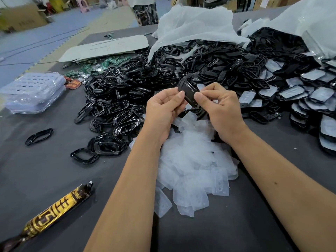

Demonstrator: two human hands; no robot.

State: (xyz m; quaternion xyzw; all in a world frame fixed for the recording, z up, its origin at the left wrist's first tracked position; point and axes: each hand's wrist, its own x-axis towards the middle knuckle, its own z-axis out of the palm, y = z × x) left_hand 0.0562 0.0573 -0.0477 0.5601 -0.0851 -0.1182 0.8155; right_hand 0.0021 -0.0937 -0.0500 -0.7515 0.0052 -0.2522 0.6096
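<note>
A black plastic shell piece is held up above the table between both hands. My left hand grips its left side, thumb on top. My right hand pinches its right side, where a bit of clear film shows. Under the hands lies a heap of translucent film pieces. A large pile of black plastic frames and shells spreads behind.
Dark grey table. A gold-and-brown tube lies front left. Stacked clear trays sit far left, green circuit boards behind. Film-covered black parts stack at right beside white bags. A loose black frame lies left.
</note>
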